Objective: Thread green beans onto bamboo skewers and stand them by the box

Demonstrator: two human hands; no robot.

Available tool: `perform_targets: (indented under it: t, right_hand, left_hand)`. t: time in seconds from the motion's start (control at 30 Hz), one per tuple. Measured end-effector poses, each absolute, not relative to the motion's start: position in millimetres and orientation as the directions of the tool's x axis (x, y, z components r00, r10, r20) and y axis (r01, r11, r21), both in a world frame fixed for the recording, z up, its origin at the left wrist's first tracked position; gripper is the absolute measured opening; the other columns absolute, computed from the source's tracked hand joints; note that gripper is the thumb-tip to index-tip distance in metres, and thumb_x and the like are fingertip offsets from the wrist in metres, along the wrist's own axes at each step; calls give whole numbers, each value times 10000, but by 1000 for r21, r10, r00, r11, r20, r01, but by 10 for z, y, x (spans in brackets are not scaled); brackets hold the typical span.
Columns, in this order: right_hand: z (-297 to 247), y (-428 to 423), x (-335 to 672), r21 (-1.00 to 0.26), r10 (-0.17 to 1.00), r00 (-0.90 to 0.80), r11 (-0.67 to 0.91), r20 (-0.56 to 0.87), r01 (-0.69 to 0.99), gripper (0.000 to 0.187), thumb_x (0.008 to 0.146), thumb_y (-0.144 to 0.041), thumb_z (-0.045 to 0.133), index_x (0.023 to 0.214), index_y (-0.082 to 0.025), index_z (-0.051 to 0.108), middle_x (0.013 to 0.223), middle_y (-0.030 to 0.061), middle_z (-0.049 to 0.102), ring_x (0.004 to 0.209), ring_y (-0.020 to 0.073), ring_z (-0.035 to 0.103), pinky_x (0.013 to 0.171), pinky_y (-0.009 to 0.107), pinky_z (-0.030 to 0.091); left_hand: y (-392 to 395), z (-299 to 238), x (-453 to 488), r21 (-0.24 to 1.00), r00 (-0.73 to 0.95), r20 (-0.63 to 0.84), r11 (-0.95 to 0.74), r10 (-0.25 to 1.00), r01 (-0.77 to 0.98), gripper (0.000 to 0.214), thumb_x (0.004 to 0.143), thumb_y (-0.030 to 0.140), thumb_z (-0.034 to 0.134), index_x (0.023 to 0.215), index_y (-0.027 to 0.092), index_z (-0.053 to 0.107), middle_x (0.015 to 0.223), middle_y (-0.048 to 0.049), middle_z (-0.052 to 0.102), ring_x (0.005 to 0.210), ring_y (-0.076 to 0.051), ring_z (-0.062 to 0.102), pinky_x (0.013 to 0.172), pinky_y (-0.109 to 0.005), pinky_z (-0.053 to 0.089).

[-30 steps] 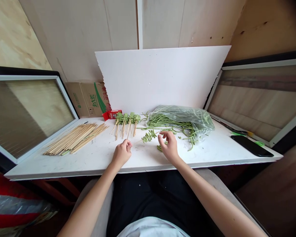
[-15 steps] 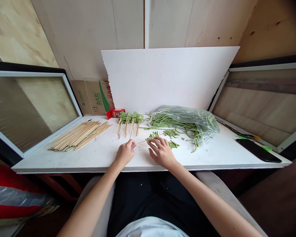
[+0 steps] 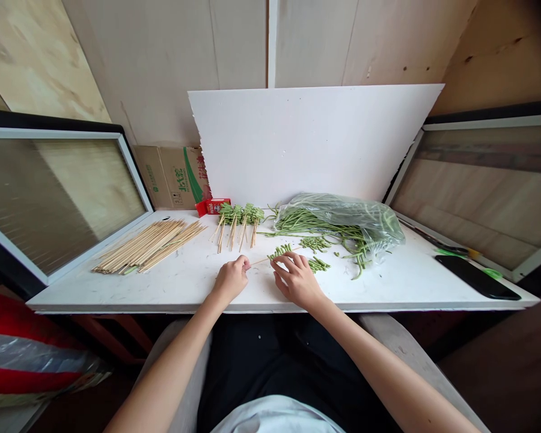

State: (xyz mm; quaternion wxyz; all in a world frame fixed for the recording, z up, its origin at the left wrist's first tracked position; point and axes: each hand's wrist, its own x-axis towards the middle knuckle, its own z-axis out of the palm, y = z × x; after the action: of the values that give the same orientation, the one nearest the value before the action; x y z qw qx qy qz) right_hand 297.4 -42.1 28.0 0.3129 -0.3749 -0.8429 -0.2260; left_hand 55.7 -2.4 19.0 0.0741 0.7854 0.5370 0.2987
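My left hand (image 3: 232, 278) is closed in a pinch on the bare end of a thin bamboo skewer (image 3: 258, 261), just above the white table. Short cut green bean pieces (image 3: 279, 250) sit in a row across the skewer toward its far end. At that row my right hand (image 3: 296, 276) bends its fingers, fingertips on the beans; the palm side is hidden. Just beyond it lie loose cut green bean pieces (image 3: 318, 264) and a second small pile of cut pieces (image 3: 314, 243).
Bundled bamboo skewers (image 3: 148, 245) lie at the left. Finished bean skewers (image 3: 240, 214) line the back near a red box (image 3: 214, 206). Long green beans in a clear plastic bag (image 3: 342, 216) lie at the back right. A black phone (image 3: 476, 276) rests near the right edge of the table (image 3: 175, 288).
The view has shifted slightly. Both hands stay almost in place on the skewer and beans; the skewer's tip now shows beyond the bean row.
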Motion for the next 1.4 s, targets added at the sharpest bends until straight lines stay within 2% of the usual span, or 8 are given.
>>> perform_targets:
  t: [0.47, 1.03, 1.27, 1.4]
  right_hand:
    - [264, -414, 2971, 165, 475, -536, 622, 697, 765, 315, 1006, -160, 551, 1291, -190, 680, 1210, 140, 716, 1220, 323, 567, 894, 458, 443]
    - [237, -397, 2967, 143, 459, -527, 642, 716, 753, 276, 1009, -173, 564, 1233, -187, 725, 1203, 134, 754, 1257, 328, 604, 913, 469, 482]
    - [239, -420, 2976, 96, 449, -472, 640, 758, 762, 340, 986, -167, 593, 1299, -222, 713, 1253, 124, 750, 1290, 330, 595, 946, 484, 486]
    - [244, -418, 2970, 98, 454, -466, 628, 759, 772, 303, 997, -166, 567, 1247, -212, 731, 1249, 127, 754, 1296, 338, 590, 935, 485, 477]
  left_hand:
    - [-35, 213, 558, 461, 221, 382, -393, 897, 796, 268, 871, 18, 529, 972, 224, 668, 862, -42, 782, 783, -226, 733, 655, -266, 442]
    - [-9, 187, 549, 460, 227, 370, -390, 901, 798, 245, 900, 43, 535, 975, 222, 685, 854, -54, 779, 779, -234, 730, 658, -272, 441]
    - [-12, 179, 551, 444, 199, 373, -363, 906, 819, 212, 900, 74, 557, 958, 230, 689, 848, -51, 783, 777, -238, 732, 653, -275, 461]
    - [3, 162, 547, 446, 194, 377, -361, 905, 819, 208, 905, 81, 563, 967, 236, 687, 862, -54, 788, 794, -245, 740, 664, -278, 470]
